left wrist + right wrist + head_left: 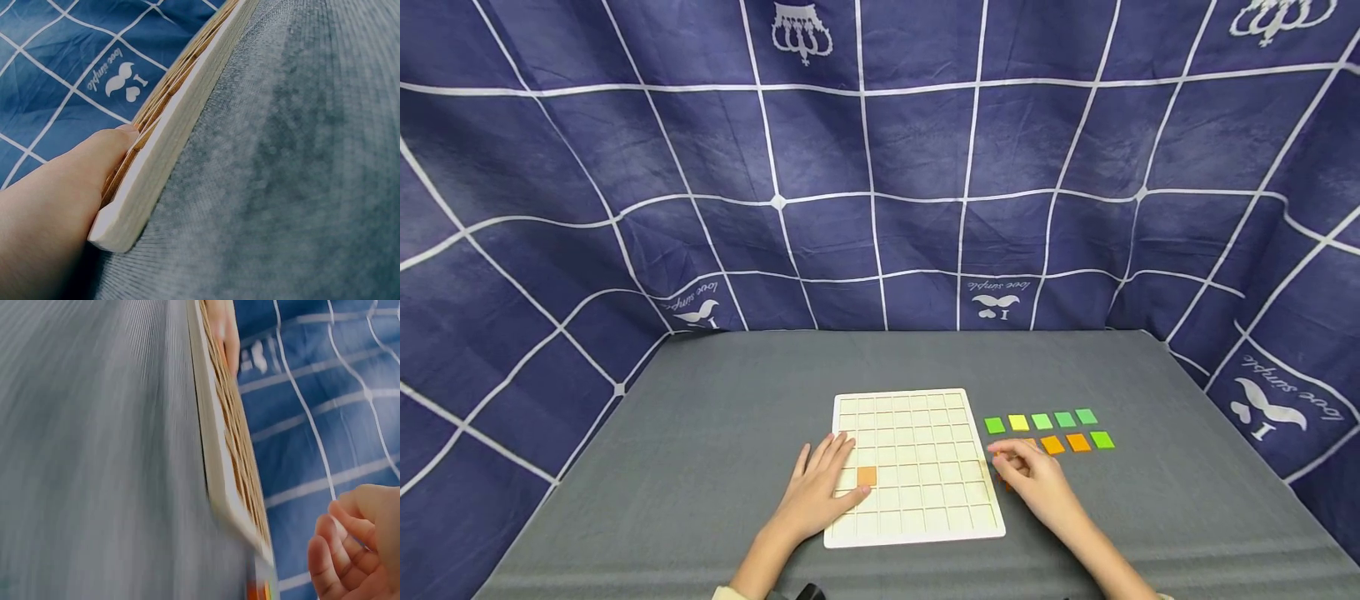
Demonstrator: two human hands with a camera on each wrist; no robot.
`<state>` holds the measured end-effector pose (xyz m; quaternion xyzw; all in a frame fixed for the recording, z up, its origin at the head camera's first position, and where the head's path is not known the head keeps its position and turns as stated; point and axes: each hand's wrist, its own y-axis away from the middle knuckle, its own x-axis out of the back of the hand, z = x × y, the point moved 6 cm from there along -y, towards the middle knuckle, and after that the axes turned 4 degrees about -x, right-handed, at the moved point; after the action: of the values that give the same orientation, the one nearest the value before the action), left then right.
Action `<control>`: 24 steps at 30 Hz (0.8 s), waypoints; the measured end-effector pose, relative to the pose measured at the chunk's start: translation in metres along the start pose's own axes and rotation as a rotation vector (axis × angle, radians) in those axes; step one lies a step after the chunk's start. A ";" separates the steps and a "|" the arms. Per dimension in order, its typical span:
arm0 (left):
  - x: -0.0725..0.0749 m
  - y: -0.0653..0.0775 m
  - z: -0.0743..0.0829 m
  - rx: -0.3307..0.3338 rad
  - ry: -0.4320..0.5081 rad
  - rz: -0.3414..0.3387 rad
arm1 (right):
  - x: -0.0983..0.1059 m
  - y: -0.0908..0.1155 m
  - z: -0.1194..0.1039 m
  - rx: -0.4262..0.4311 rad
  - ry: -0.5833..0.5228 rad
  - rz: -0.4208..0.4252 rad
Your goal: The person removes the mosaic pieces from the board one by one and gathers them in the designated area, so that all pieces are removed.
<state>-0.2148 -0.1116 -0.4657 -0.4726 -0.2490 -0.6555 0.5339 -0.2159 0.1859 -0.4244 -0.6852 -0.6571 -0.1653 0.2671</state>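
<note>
A cream grid board [936,496] with raised dividers lies on the grey cloth. One orange tile [867,476] sits in a cell at its left side. My left hand [815,493] rests on the board's left edge, fingers extended, its thumb tip just below that tile. In the left wrist view the thumb [94,159] lies over the board's rim. My right hand [1033,475] hovers beside the board's right edge with loosely curled fingers, partly covering orange tiles there. The right wrist view shows its thumb and fingertips [325,550] close together, with nothing visible between them.
Right of the board, a back row holds green and yellow tiles [1018,422]. A front row has orange tiles [1078,442] and a green tile [1102,439] at its right end. A dark blue curtain [917,233] with white lines stands behind and at the sides.
</note>
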 end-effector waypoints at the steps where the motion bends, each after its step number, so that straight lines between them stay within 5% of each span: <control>1: 0.000 0.000 0.000 -0.001 0.002 0.000 | -0.008 -0.001 -0.006 0.008 -0.012 -0.019; 15: -0.001 -0.001 0.001 0.004 0.000 -0.003 | -0.114 -0.013 -0.067 0.193 -0.015 -0.228; 24: 0.002 0.001 0.001 -0.002 -0.004 0.004 | -0.145 -0.013 -0.070 0.193 0.037 -0.259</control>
<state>-0.2138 -0.1121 -0.4638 -0.4747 -0.2485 -0.6538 0.5343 -0.2323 0.0268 -0.4499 -0.5627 -0.7478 -0.1473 0.3201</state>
